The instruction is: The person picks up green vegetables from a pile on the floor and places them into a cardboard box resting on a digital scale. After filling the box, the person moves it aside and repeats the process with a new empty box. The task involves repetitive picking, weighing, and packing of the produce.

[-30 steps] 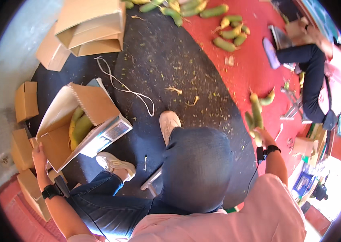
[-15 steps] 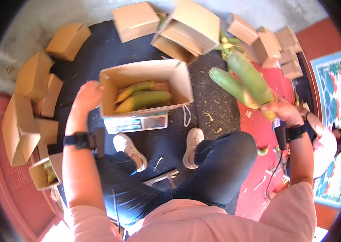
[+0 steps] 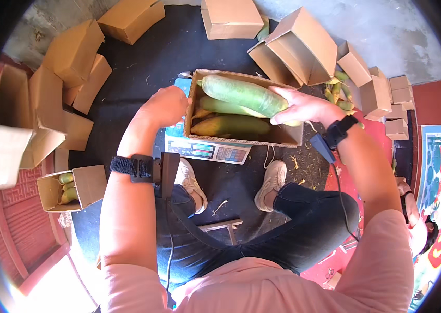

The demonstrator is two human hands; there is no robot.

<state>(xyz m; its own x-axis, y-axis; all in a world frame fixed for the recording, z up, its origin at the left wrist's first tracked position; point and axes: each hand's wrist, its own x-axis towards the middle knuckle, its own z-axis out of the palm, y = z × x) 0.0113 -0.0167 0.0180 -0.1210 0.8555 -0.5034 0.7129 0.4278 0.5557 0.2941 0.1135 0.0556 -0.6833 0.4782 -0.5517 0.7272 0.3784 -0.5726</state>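
My right hand (image 3: 306, 106) grips the right end of a large, pale green radish (image 3: 241, 95) over an open cardboard box (image 3: 286, 139). A second green radish (image 3: 225, 106) lies just under it, partly hidden; I cannot tell whether the hand touches that one too. Another green radish with a yellowish end (image 3: 231, 125) rests at the near side of the box. The box sits on a digital scale (image 3: 204, 150) with displays and keys along its front. My left hand (image 3: 166, 106) is closed at the box's left rim, its fingertips hidden.
Empty-looking cartons (image 3: 74, 52) curve around the left and back. A small box with green radishes (image 3: 53, 201) stands at the left. More radishes (image 3: 340, 91) lie on the floor at the right, by other cartons. A person (image 3: 419, 229) is at the far right.
My right hand has swung left from the red floor area, bringing two green radishes to the box. My left hand stays at the box's left rim. The whole view has shifted toward the right.
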